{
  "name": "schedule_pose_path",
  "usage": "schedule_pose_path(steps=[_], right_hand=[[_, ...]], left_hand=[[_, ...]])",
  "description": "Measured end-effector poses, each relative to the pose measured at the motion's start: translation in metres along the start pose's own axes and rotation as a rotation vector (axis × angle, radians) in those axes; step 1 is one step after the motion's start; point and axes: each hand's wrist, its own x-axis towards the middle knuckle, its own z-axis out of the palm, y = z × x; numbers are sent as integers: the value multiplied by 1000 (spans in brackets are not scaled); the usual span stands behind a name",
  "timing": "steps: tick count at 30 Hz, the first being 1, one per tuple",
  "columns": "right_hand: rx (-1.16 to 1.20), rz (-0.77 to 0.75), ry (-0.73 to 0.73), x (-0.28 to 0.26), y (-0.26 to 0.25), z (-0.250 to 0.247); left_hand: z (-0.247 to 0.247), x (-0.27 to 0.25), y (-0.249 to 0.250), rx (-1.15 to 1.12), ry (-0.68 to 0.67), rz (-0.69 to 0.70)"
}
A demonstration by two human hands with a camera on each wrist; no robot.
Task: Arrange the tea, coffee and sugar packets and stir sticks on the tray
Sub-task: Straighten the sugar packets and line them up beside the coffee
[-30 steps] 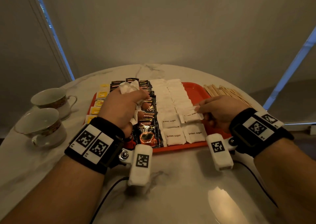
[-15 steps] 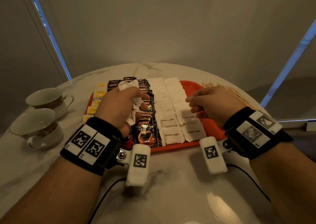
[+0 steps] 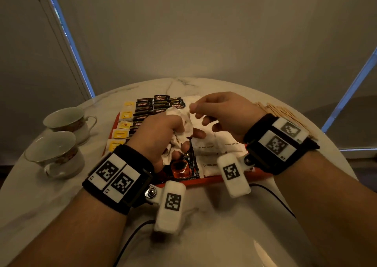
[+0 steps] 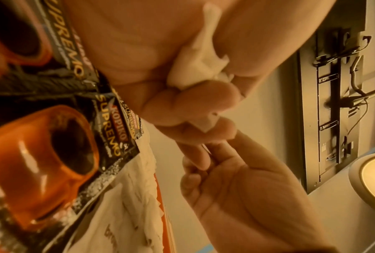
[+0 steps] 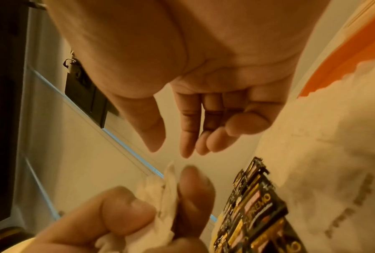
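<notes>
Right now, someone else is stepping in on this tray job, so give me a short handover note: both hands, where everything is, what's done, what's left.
Left hand: grips a bunch of white sugar packets above the tray.
Right hand: open, holds nothing, fingers reaching toward that bunch.
On the tray: yellow tea packets in a column at the left, black coffee packets next, brown sugar packets in rows to the right.
Stir sticks: piled on the table beyond the right wrist, not on the tray.
Two cups stand left of the tray.
Left: lay down the held packets, then move the sticks on.
</notes>
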Motion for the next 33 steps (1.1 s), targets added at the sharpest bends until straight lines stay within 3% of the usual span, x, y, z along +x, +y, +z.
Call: schedule_pose_path(steps=[3,6,11,16,23,33], right_hand=[[14,-35,-26,7,2,10],[207,-19,-59,10,11,13],[441,-8,-29,10,18,14],[458,-62,78,12,23,12],[352,-185,-46,0,19,15],[427,-43,-179,3,27,6]], left_hand=[[0,-2,1,25,-31,21],[-3,1,1,47,-39,32],[-8,10,-4,3,132,63],[-9,11,-1,36,144,105],[-11,11,-8,241,49,185],[-15,18,-11,134,162,268]])
